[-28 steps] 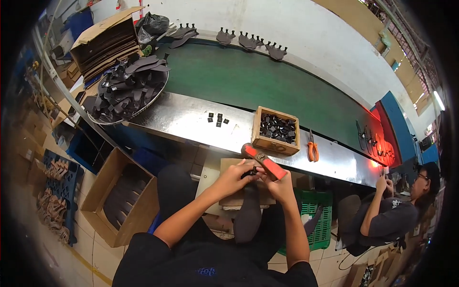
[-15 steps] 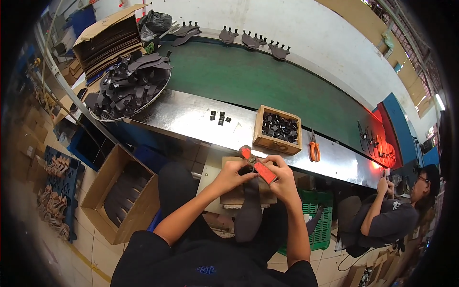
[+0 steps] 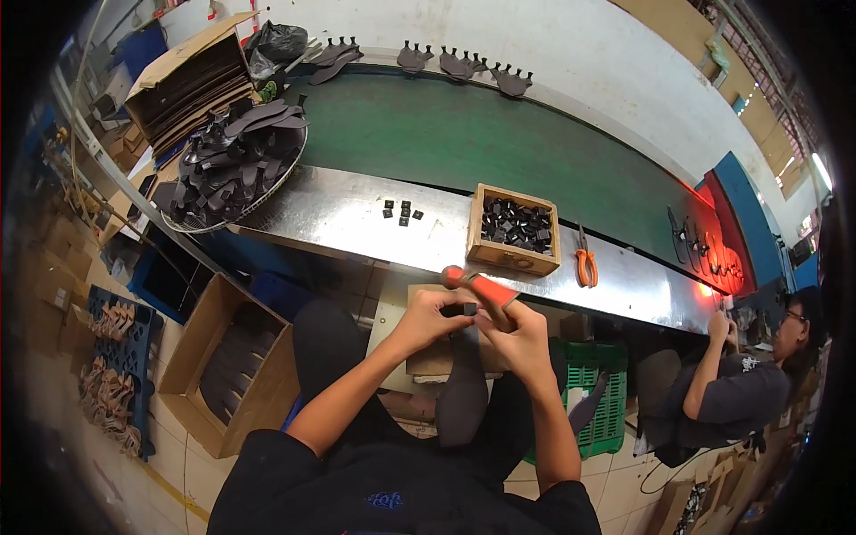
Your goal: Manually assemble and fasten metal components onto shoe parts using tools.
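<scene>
A dark shoe sole [image 3: 460,401] stands between my knees, wide end toward me and heel end up at my hands. My left hand [image 3: 426,321] is closed, its thumb and fingertips pinching a small black square piece [image 3: 470,308] at the heel end. In my right hand [image 3: 522,343] is a red hammer [image 3: 486,288], its rounded end above my left fingers. My right thumb and fingertips come close to the black piece; whether they touch it I cannot tell. Below the hands lies a brown block [image 3: 428,361], partly hidden by the sole.
On the metal bench edge [image 3: 343,201] are several black caps [image 3: 405,213], a wooden box [image 3: 514,261] of caps and orange-handled pliers [image 3: 585,263]. A basket [image 3: 299,165] heaped with soles stands left, a cardboard box [image 3: 183,406] below. A green crate [image 3: 606,419] and a co-worker [image 3: 740,383] are right.
The red hammer has turned and shifted up off the heel end, uncovering the black piece at my left fingertips. My right hand has moved slightly right and down.
</scene>
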The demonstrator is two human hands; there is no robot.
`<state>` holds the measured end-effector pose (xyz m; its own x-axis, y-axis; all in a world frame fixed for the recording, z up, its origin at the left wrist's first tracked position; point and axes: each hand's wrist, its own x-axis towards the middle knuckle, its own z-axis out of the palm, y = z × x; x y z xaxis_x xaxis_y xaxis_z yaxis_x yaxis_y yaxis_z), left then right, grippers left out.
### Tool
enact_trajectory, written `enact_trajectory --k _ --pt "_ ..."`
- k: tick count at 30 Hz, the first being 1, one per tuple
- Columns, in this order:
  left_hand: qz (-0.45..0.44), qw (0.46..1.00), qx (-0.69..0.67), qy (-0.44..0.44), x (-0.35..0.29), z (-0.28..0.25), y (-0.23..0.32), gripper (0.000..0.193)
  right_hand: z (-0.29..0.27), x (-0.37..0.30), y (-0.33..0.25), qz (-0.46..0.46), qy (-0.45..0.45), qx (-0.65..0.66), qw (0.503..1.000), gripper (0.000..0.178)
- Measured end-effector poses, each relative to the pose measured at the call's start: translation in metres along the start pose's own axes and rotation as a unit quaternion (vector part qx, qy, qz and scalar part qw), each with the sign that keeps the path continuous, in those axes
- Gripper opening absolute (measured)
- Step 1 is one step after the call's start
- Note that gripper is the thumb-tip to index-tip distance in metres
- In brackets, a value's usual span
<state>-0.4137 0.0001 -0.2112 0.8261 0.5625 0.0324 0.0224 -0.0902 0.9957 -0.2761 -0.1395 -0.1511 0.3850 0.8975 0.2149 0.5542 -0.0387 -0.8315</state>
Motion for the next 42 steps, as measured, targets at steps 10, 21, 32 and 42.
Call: enact_trajectory --k 10,21,32,42 --pt "0.100 0.995 0.000 0.023 0.003 0.001 -0.006 0.026 -0.043 -0.062 -0.071 0.093 0.022 0.073 0.993 0.032" --pt "0.079 0.997 0.005 0.015 0.001 0.004 -0.008 0.021 -0.017 -0.066 -0.048 0.010 0.036 -0.025 0.999 0.035" --pt "0.132 0.944 0.302 -0.026 -0.016 -0.011 -0.012 0.127 -0.034 -0.086 -0.096 -0.078 0.192 0.067 0.976 0.047" --pt "0.091 0.945 0.313 -0.039 -0.016 -0.014 -0.008 0.123 -0.055 -0.087 -0.089 0.000 0.187 0.049 0.981 0.028"
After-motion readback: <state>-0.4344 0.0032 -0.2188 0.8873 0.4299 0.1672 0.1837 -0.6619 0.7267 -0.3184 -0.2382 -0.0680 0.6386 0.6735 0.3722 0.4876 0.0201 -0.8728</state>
